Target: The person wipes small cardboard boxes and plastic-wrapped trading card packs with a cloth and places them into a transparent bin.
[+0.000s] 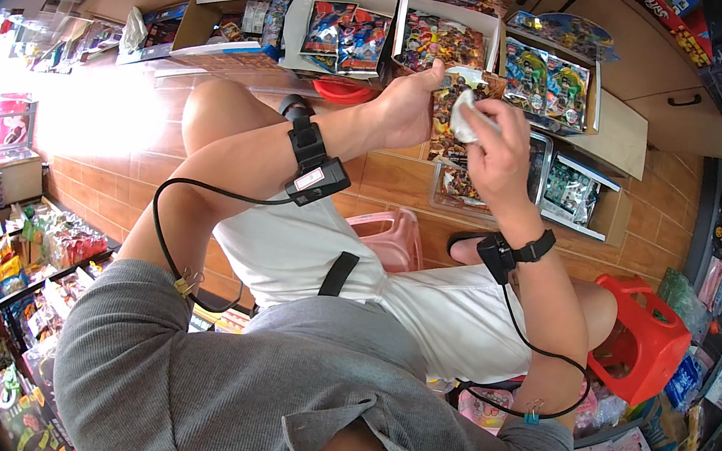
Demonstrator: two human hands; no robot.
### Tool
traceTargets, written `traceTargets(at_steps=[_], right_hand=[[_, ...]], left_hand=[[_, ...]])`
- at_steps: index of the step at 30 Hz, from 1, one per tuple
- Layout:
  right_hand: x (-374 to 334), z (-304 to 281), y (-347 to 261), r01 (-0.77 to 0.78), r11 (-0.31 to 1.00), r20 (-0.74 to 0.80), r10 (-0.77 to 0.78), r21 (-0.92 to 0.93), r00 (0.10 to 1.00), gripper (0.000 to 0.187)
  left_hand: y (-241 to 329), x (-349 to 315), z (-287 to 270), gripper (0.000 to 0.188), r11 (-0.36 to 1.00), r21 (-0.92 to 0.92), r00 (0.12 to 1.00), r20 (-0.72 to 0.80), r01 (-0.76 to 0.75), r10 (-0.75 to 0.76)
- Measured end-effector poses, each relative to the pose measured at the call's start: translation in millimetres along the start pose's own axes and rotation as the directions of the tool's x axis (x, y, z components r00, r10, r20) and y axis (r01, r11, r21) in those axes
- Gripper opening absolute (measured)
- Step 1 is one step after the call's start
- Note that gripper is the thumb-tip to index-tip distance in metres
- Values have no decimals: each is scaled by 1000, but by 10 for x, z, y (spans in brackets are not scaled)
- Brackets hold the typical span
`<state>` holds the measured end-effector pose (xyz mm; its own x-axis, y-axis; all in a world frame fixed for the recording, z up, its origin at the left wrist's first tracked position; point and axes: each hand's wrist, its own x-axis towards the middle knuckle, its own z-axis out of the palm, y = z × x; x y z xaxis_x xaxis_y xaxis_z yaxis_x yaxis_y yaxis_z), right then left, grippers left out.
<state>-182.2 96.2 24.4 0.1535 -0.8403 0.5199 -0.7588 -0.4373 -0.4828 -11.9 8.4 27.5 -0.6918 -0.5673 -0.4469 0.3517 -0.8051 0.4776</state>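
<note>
My left hand grips the left edge of a brown printed packet, thumb on its upper edge and fingers mostly hidden behind. Against the packet's face, my right hand pinches a crumpled white cloth or tissue. Just beyond both hands stands an open display box of colourful packets. To its left is a white-flapped box with red and blue packets; to its right, a box holds green and yellow packets.
Below my right hand lie a clear tray and a box of teal packets. A red stool stands to the right, and a pink stool between my legs. Packed shelves line the left side.
</note>
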Motion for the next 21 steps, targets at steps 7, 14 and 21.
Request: traceTargets(at_steps=[7, 14, 21], right_hand=[[1, -70, -143, 208, 968, 164, -230, 141, 959, 40], [-35, -253, 261, -6, 980, 143, -23, 199, 989, 19], [-175, -98, 514, -712, -72, 507, 751, 699, 422, 27]], left_hand=[[193, 4, -19, 61, 996, -74, 991, 122, -41, 49], [319, 85, -69, 63, 984, -158, 987, 124, -86, 106], [317, -10, 10, 68, 986, -154, 995, 67, -56, 67]])
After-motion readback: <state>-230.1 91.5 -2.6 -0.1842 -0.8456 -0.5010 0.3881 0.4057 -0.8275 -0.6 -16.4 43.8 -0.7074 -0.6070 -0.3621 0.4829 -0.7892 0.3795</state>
